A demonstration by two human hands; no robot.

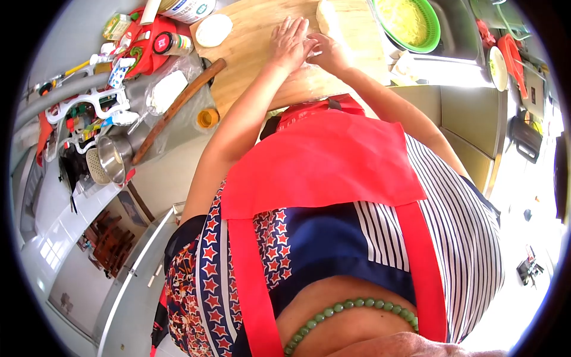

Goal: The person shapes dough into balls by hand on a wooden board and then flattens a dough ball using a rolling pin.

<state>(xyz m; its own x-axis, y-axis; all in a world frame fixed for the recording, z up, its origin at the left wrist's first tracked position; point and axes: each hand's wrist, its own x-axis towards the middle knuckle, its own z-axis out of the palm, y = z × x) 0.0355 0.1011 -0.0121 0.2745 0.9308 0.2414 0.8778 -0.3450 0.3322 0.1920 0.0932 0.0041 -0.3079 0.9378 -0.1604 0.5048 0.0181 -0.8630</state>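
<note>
My left hand [289, 44] lies flat on the wooden board [256, 35], palm down with its fingers stretched. Beside it, my right hand [330, 53] has bent fingers drawn together near the left thumb; whether something small is between them is hidden. Just beyond the right hand is a long pale piece of dough [328, 19]. A flattened round of dough [214, 30] rests at the board's left side.
Left of the board lie a wooden rolling pin [178, 111], a yellow cap [207, 118] and a spice jar [172, 43]. A metal pot [115, 157] stands further left. At right, a green basket [436, 27] of pale shreds sits by the sink [461, 35].
</note>
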